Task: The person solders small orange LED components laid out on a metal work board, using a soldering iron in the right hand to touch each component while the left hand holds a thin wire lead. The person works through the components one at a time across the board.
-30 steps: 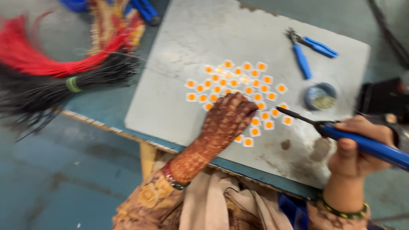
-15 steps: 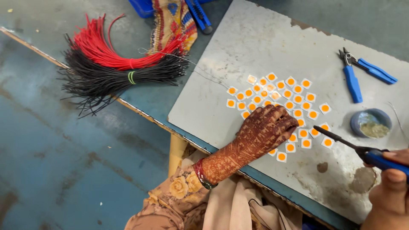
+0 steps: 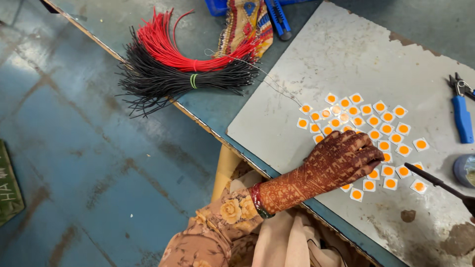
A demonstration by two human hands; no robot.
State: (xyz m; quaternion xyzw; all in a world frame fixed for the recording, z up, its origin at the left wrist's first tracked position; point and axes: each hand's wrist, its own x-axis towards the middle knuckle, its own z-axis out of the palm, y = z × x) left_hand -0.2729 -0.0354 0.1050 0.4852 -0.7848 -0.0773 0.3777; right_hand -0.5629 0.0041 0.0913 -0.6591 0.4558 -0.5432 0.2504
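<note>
On the grey, scuffed metal sheet (image 3: 346, 54) that covers the blue worktop (image 3: 208, 111), a cluster of small white square chips with round orange centres (image 3: 368, 121) is laid out in loose rows; roughly thirty show, with a few more hidden under the palm, so the exact count cannot be told. Left hand (image 3: 341, 160), patterned in dark henna, lies palm-down over the lower left part of that cluster, fingers gently curled and close together, fingertips (image 3: 373, 157) pressing on the chips; it grips nothing, it just rests on them. At the wrist sits one red and green bangle (image 3: 258, 200) above a floral peach sleeve (image 3: 217, 225).

From the right edge comes one thin dark tool tip (image 3: 428, 179), pointing at the chips just beside the fingertips, not quite touching any. The right hand is out of frame, so its grip cannot be told.

Elsewhere: one pair of blue-handled pliers (image 3: 462, 111) at the right edge, one small round grey tin (image 3: 466, 170) near the tool, partly cut off. Beyond the sheet, one bundle of red wires (image 3: 183, 49) and one bundle of black wires (image 3: 168, 81) lie side by side, the black one bound with a green band, and one patterned cloth (image 3: 250, 22) sits next to a blue utility knife (image 3: 279, 17).
</note>
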